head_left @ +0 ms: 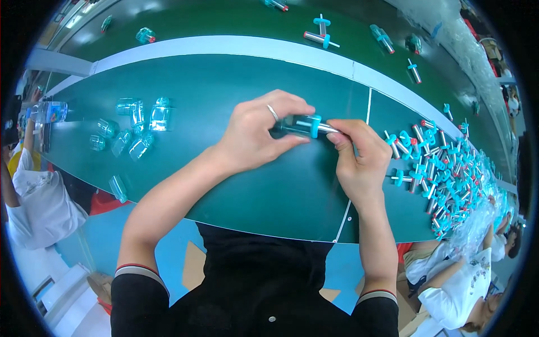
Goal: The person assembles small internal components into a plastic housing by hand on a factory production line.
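Note:
My left hand (258,132), with a ring on one finger, is closed round a clear plastic cup (289,128) held on its side above the green table. From the right, my right hand (362,154) pinches the thin silver end of a rod-like piece with a turquoise disc (315,126). That disc sits at the mouth of the clear cup, and part of the rod shows through the cup wall. Several clear turquoise-tinted cups (160,115) lie loose on the table to the left. A heap of silver rod pieces with turquoise discs and red ends (443,168) spreads at the right.
A pale raised rail (224,45) curves along the table's far side. Beyond it, a green surface carries scattered rod pieces (323,39) and cups (146,35). A plastic bottle (51,112) stands at the far left. Clear plastic film (471,224) lies beside the heap. People sit at both sides.

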The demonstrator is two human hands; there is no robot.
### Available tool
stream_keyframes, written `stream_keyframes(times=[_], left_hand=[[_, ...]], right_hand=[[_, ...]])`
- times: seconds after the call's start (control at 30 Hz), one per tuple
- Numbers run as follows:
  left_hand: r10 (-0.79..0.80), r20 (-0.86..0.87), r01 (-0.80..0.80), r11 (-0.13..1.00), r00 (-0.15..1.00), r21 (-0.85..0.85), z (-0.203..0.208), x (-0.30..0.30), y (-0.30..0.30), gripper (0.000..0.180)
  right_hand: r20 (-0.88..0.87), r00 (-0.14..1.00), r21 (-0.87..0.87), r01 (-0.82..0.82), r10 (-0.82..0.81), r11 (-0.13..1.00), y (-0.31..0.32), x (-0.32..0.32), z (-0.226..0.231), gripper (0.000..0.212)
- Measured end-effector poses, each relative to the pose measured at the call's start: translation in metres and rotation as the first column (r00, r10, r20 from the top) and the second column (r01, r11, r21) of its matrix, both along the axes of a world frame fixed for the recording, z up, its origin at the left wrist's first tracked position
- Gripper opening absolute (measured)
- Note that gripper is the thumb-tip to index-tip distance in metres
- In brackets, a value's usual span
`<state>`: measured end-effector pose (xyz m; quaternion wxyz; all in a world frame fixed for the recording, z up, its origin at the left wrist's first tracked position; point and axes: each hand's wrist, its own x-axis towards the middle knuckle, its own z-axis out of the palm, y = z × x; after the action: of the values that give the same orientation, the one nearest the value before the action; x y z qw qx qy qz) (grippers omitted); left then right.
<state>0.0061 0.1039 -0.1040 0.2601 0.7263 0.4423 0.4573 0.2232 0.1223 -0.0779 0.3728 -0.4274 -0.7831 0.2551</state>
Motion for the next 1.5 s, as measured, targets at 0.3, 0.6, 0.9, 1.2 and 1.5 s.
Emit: stream_keyframes(times=[0.3,0.6,0.9,1.2,1.5], left_hand=[[-0.023,0.055,0.024,1.000,0.998,-0.008,-0.003,0.002,0.004,0.046],[-0.048,0.141,0.053,0.998,0.989,-0.033,-0.004,0.006,0.001,0.045],[-0.023,0.076,0.020,0.999,0.997,0.044,0.002,0.007,0.002,0.044],[-0.008,-0.025,0.010,0.997,1.000,0.079,0.006,0.008,0.000,0.046],[-0.017,-0.005,0.017,0.997,1.000,0.072,0.002,0.007,0.000,0.044]], right_hand=[[-0.106,0.994,-0.026,-0.008,0.005,1.000,-0.003,-0.003,-0.006,0.018],[-0.143,0.990,-0.008,-0.006,0.004,1.000,-0.006,-0.001,-0.009,0.020],[-0.101,0.994,0.095,-0.020,0.029,0.995,-0.006,0.000,-0.007,0.024],[-0.102,0.994,0.106,-0.023,0.034,0.994,-0.006,0.001,-0.014,0.026],[-0.129,0.989,0.080,-0.057,0.067,0.995,-0.004,0.001,-0.018,0.026]])
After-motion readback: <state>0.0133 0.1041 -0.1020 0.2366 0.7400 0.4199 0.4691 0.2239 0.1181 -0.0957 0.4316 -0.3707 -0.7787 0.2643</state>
